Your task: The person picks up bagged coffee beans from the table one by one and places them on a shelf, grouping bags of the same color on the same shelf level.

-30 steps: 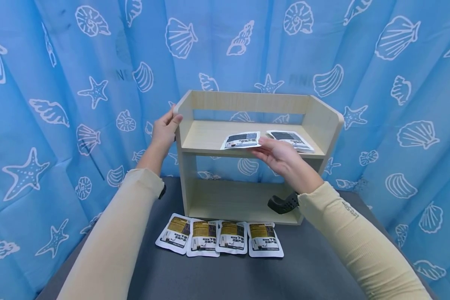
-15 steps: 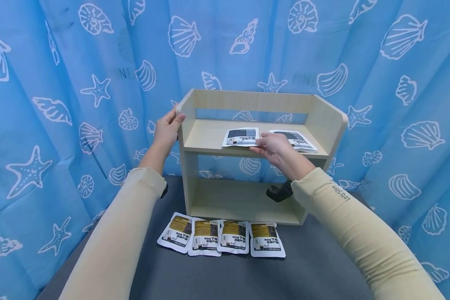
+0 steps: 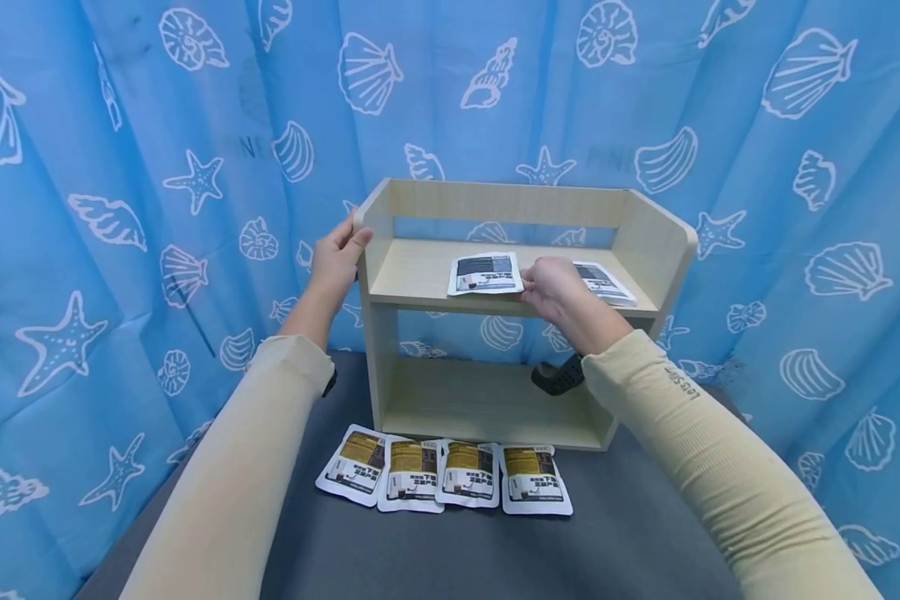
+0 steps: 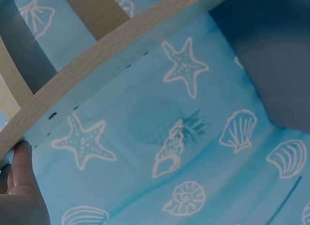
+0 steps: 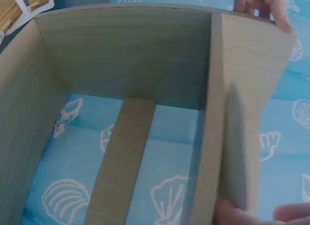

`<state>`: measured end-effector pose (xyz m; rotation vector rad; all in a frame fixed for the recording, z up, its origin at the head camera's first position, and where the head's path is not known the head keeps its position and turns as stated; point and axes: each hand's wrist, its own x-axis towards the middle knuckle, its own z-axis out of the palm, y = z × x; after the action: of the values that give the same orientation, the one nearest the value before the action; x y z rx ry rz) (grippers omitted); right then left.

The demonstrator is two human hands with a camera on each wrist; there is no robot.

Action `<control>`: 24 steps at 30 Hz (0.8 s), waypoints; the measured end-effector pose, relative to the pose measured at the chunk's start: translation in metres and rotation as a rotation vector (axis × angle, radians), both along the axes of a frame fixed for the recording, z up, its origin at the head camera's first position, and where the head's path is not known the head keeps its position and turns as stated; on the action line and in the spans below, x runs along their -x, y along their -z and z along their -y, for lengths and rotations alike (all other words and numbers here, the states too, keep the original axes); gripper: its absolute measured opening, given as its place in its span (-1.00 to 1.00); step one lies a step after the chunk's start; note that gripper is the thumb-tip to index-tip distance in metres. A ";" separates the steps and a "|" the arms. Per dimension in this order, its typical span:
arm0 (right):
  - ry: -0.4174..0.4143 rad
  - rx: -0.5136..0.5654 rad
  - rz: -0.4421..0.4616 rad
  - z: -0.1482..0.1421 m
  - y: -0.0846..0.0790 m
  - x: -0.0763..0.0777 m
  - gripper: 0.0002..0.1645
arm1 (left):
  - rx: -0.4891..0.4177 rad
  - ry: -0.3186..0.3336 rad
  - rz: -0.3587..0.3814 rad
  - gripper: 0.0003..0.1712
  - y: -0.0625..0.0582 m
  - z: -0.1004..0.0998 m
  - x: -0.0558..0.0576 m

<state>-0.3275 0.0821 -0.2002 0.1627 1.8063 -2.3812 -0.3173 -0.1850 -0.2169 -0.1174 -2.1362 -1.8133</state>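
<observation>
A small pale wooden two-tier shelf (image 3: 495, 305) stands on the dark table. My left hand (image 3: 336, 254) grips the upper front edge of its left side panel; the left wrist view shows fingers (image 4: 23, 169) against that panel. At the front of the upper tier, my right hand (image 3: 558, 292) pinches the right edge of a flat white pouch (image 3: 486, 273) with a dark printed label. In the right wrist view this pouch (image 5: 236, 147) appears nearly edge-on. Another white pouch (image 3: 606, 283) lies to the right on the same tier, partly hidden behind the right hand.
Several pouches with gold and black labels, such as this one (image 3: 536, 481), lie side by side on the dark table (image 3: 435, 558) before the shelf. A blue shell-patterned curtain (image 3: 217, 150) hangs behind. A black wrist-worn device (image 3: 558, 377) hangs below the right wrist.
The pouch in the right hand has gone from tilted to lying flatter on the upper tier. My right fingers have curled closer in at its edge. The left hand keeps its hold on the shelf.
</observation>
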 end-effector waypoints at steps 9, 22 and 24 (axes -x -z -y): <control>-0.074 -0.087 -0.051 -0.021 -0.010 -0.013 -0.19 | 0.012 -0.007 0.004 -0.35 0.001 0.000 0.000; -0.037 -0.024 -0.172 -0.087 0.000 -0.054 -0.25 | -0.040 0.001 0.002 -0.34 0.003 -0.004 -0.006; 0.007 -0.002 -0.189 -0.100 0.006 -0.062 -0.20 | -0.037 0.006 0.011 -0.35 0.007 -0.003 -0.007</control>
<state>-0.2658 0.1822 -0.2064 -0.0586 1.8894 -2.4740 -0.3104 -0.1818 -0.2240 -0.1050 -2.1109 -1.8600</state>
